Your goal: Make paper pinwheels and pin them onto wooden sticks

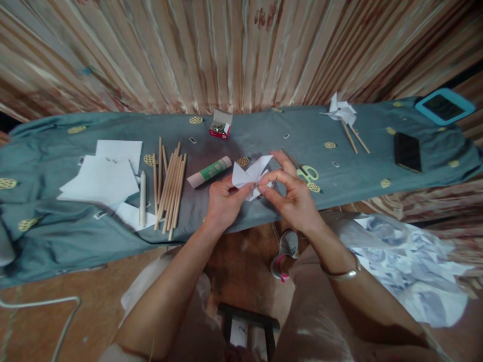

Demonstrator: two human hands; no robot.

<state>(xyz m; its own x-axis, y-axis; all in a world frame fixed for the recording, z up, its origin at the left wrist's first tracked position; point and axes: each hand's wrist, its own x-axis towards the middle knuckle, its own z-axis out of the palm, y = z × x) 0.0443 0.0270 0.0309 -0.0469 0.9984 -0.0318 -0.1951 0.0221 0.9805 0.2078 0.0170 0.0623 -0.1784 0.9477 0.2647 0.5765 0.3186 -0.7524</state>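
Where the white paper pinwheel [244, 173] is held: between both hands, above the near half of the cloth-covered worktop [260, 128], about midway along its length.
Left hand [225, 202]: thumb pressed on the paper close to its centre; the fingers behind are partly hidden.
Right hand [293, 197]: thumb and forefinger pinching at the pinwheel's centre, other fingers spread; whether a small piece sits between the tips, I cannot tell.
Scissors [310, 173]: pale green handles, just beside the right hand.
Pink-and-green tube [213, 171]: slanted, between pinwheel and wooden sticks [173, 186].
Red box [220, 126]: open near the far edge, small metallic pieces inside.
Paper sheets [101, 178]: overlapping, toward the left end.
Second pinwheel [341, 110]: by the far edge, toward the right end.
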